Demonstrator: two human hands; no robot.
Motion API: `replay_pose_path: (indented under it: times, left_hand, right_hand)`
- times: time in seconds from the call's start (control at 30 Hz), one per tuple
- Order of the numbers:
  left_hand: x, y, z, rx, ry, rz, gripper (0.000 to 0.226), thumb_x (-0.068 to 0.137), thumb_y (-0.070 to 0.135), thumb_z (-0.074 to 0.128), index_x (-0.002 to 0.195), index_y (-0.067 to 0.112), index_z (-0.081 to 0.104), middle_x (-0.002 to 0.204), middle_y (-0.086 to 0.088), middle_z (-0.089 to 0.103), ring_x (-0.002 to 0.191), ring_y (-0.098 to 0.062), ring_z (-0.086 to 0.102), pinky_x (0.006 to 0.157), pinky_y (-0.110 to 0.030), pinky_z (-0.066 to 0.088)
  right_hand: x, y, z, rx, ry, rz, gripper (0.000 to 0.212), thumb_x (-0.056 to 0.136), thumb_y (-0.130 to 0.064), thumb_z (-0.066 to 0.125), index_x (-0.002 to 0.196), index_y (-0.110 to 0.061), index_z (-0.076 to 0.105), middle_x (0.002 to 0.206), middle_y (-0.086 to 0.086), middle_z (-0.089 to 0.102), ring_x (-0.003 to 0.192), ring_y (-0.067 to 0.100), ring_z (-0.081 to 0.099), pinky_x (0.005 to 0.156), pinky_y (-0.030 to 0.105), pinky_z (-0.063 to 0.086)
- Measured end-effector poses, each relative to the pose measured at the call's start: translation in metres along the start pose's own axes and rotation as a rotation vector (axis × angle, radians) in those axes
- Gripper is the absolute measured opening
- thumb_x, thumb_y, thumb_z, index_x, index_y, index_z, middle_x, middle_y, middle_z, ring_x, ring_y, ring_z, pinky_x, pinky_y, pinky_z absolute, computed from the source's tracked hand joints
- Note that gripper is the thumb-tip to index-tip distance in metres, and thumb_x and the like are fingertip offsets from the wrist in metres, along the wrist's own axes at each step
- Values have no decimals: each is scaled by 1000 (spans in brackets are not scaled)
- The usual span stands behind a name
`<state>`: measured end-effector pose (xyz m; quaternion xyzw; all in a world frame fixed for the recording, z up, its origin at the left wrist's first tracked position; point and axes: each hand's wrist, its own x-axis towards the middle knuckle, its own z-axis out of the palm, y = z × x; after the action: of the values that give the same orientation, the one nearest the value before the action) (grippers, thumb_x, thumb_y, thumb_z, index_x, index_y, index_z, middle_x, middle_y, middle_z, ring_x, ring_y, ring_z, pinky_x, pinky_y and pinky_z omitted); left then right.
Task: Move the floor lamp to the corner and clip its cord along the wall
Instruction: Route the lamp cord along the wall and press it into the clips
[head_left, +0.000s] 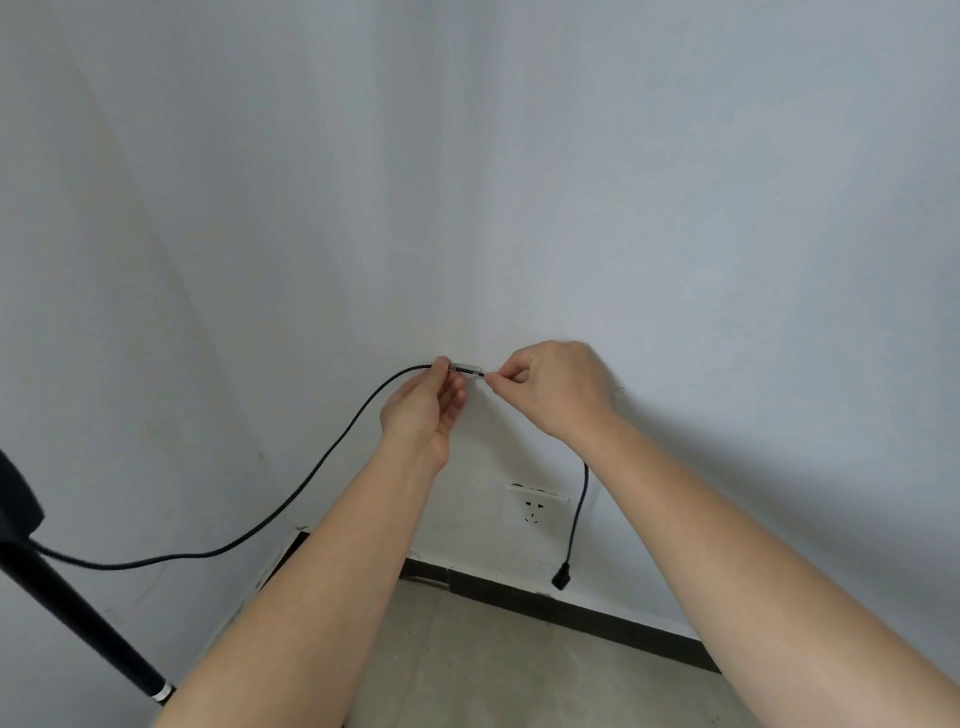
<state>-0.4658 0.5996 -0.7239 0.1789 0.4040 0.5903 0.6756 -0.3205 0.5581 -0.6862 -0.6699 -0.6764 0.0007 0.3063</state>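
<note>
Against the wall (675, 234), just above the socket (535, 505), I held the cord (291, 506) stretched between my two hands. My left hand (423, 410) pinched it between thumb and fingertips where it rose from the lamp side, and my right hand (558, 387) pinched it at the other end of a short pale piece, with the other fingers curled in. That pale piece looked like a clear clip (466, 369) around the cord, though it was too small for me to be sure it was stuck to the wall yet. The floor lamp (67, 608) stood at my left, near the corner, its dark pole leaning across the edge of my view, and the cord sagged from it in a long low curve up to my hands. Past my right wrist the rest hung straight down, the plug (562, 578) dangling beside the socket and above the skirting board (571, 613), not plugged in. I judged the risk lay in that slack: if I let go before the clip had gripped, the weight of the hanging end could drag the cord out or peel the clip off. Pulling too hard on the left side could also tug the lamp and shift it out of place.
</note>
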Motion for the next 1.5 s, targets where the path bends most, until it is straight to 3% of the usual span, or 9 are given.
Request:
replay_pose_path:
  times: [0.17,0.33,0.5,0.7,0.87,1.0,1.17,1.3,1.5]
  left_hand:
    - [-1,2,-1,63,-13,51,36,78,2,79,110,-4,65,89,-10,71,64,-12,70,61,-21,58]
    - [-3,-1,0,75,-2,98,21,79,0,77,90,4,60,83,-10,69,59,-12,68,59,-21,57]
    - [-3,-2,5,51,29,95,27,82,-2,74,103,1,58,83,-11,71,59,-13,68,56,-22,58]
    - [-1,2,8,78,53,54,27,83,-2,73,106,1,60,83,-10,69,65,-16,67,54,-22,57]
    - [3,15,3,83,81,-14,3,90,4,66,88,4,64,80,-7,65,67,-14,64,48,-20,55]
    - [1,21,-5,36,143,37,11,92,11,65,82,6,62,77,-7,63,65,-14,62,50,-21,56]
    - [-28,-14,7,361,-57,-28,21,87,26,73,83,8,62,72,-6,63,62,-17,61,58,-24,57]
    - [-46,-46,26,525,-212,-66,18,87,16,73,94,2,64,82,-11,66,71,-20,64,68,-26,60]
    - [-42,-56,37,435,-189,-50,18,88,3,69,101,-4,60,87,-16,67,72,-21,67,70,-26,62]
  right_hand:
    - [1,3,2,5,-17,-1,28,85,-52,65,81,-27,78,72,-8,76,72,14,70,73,31,55]
    - [-11,9,17,94,-104,-10,27,93,-42,60,83,-22,75,72,-1,75,68,19,69,74,32,55]
    - [-55,28,54,455,-132,185,35,99,-30,53,73,-10,64,65,4,69,58,20,66,65,35,54]
    - [-129,91,57,491,-472,437,35,103,-42,42,103,-21,70,72,-3,63,70,10,59,74,27,45]
    - [-131,100,33,572,-339,449,30,101,-39,49,103,-20,72,64,-2,58,61,9,55,68,25,45]
    - [-120,87,23,617,-232,424,23,98,-33,57,100,-21,75,62,-5,57,60,13,51,67,29,43]
    - [-119,85,6,620,-193,496,26,94,-37,61,104,-20,78,103,1,76,98,20,67,81,25,46]
    - [-111,85,-5,552,-228,500,27,92,-39,63,100,-18,79,111,10,75,110,25,66,98,38,49]
    - [-91,83,-29,649,-110,507,18,91,-29,66,101,-17,76,79,-12,67,77,9,61,73,23,46]
